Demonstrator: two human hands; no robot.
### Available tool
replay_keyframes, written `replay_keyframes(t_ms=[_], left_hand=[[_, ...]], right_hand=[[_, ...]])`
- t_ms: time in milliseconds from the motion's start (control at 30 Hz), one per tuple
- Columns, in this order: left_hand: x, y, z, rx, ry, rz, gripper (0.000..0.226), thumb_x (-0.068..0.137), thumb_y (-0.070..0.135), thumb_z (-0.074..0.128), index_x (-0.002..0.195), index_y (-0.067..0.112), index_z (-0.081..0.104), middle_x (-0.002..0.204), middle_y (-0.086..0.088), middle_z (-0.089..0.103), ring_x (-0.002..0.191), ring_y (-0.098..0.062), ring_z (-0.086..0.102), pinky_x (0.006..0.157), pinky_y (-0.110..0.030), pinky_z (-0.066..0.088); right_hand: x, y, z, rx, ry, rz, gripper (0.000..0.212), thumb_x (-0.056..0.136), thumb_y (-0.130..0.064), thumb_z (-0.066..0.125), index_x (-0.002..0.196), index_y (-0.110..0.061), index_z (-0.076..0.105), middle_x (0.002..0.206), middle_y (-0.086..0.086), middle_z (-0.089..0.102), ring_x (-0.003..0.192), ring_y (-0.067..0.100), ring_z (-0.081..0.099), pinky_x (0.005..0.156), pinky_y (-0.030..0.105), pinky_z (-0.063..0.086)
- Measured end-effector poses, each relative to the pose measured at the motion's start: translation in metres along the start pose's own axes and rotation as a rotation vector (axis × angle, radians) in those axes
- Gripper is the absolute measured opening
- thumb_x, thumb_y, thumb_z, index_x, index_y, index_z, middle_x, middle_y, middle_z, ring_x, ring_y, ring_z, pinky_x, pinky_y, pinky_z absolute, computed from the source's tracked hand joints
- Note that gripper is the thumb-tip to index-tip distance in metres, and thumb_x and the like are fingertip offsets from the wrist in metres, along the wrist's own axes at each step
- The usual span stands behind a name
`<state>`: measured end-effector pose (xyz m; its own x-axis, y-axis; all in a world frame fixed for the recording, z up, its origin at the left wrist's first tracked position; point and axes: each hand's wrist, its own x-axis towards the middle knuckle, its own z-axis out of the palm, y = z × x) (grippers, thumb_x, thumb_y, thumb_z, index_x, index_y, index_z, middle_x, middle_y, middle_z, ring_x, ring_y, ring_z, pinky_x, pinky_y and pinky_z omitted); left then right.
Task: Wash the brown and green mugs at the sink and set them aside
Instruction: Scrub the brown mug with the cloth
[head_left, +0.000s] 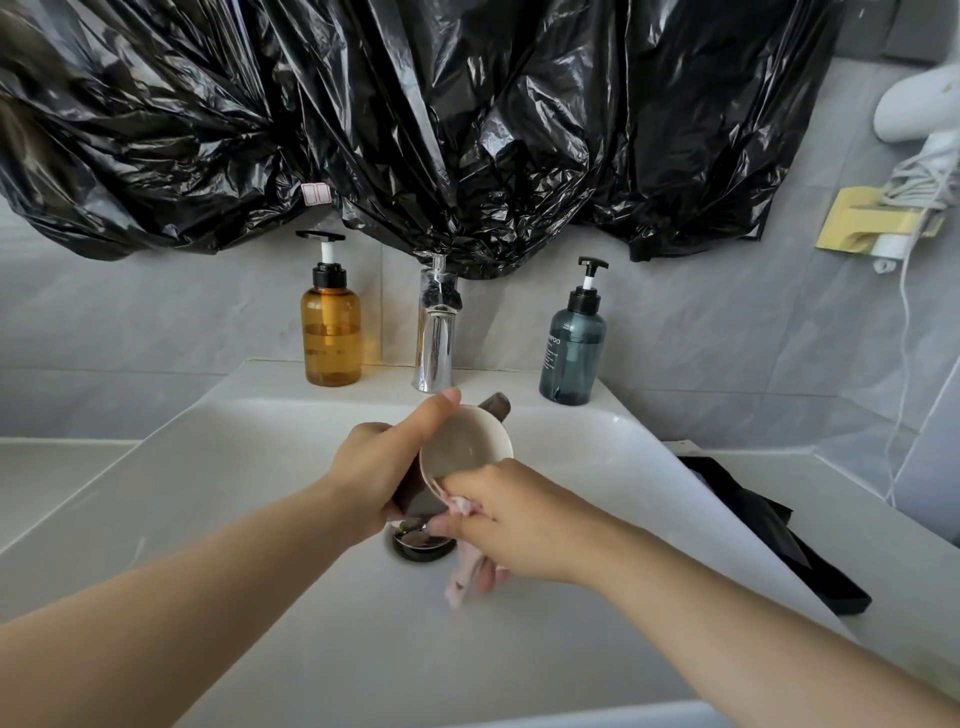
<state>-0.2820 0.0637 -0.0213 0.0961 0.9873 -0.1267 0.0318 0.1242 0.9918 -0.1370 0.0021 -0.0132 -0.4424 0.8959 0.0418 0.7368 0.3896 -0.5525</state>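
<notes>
Currently wiping the brown mug's lip over the sink; the green mug is not in view.

Left hand (379, 470) grips the brown mug (465, 447) round its body, thumb laid along the rim, cream inside tilted up and toward the wearer, directly above the drain (421, 545). Right hand (511, 519), touching the mug's near lip, is curled round a pink cloth (462, 577) whose tail hangs below the fingers. The hands are close together, each clamped on its own item. No stream shows from the faucet (436, 338) beyond them. Recommended: turn the mug within the left grip so the cloth covers the whole rim, then push the cloth down to the base. The glaze is likely slippery when wet, so keep the hold firm and low over the sink (260, 415).
</notes>
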Motion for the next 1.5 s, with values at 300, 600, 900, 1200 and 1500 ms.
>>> replay_keyframes(t_ms=[300,600,900,1200,1500], left_hand=[[-0.001,0.006,-0.014,0.16,-0.269,-0.099,0.073,0.061,0.073,0.07,0.11,0.019,0.071,0.098,-0.006,0.078,0.098,-0.026,0.072,0.091,-0.048,0.057],[-0.002,0.004,-0.001,-0.015,-0.029,0.063,0.096,0.042,0.072,0.071,0.105,0.0,0.068,0.079,-0.019,0.064,0.066,-0.03,0.06,0.07,-0.043,0.054],[-0.005,0.017,-0.016,0.098,-0.212,-0.104,0.056,0.071,0.055,0.077,0.104,0.011,0.069,0.091,-0.009,0.072,0.089,-0.027,0.068,0.092,-0.046,0.056],[0.0,0.007,0.0,0.007,0.042,0.079,0.044,0.077,0.044,0.077,0.082,0.002,0.065,0.052,-0.001,0.053,0.039,-0.013,0.055,0.059,-0.03,0.054],[0.008,0.004,-0.006,0.007,0.004,0.028,0.061,0.071,0.055,0.078,0.107,0.008,0.065,0.094,-0.01,0.065,0.077,-0.024,0.066,0.076,-0.044,0.062]], right_hand=[[-0.003,0.012,-0.015,-0.275,0.011,-0.107,0.033,0.096,-0.013,0.045,0.066,-0.022,0.035,0.075,-0.003,0.065,0.087,-0.015,0.062,0.061,0.015,0.044],[0.004,-0.001,-0.001,0.076,0.083,-0.029,0.032,0.1,-0.021,0.052,0.07,-0.021,0.04,0.076,0.017,0.074,0.061,0.025,0.07,0.058,0.031,0.055],[-0.002,0.013,-0.022,-0.46,0.095,-0.163,0.03,0.093,-0.015,0.048,0.065,-0.021,0.041,0.073,-0.016,0.055,0.089,-0.003,0.064,0.065,0.025,0.046],[0.008,0.0,-0.001,0.01,0.117,0.083,0.033,0.097,-0.025,0.057,0.069,-0.017,0.042,0.068,0.015,0.071,0.05,0.018,0.065,0.054,0.029,0.052],[-0.006,0.019,-0.026,0.397,0.135,0.069,0.018,0.091,-0.025,0.067,0.098,-0.008,0.069,0.081,0.012,0.074,0.06,0.02,0.068,0.053,0.023,0.049]])
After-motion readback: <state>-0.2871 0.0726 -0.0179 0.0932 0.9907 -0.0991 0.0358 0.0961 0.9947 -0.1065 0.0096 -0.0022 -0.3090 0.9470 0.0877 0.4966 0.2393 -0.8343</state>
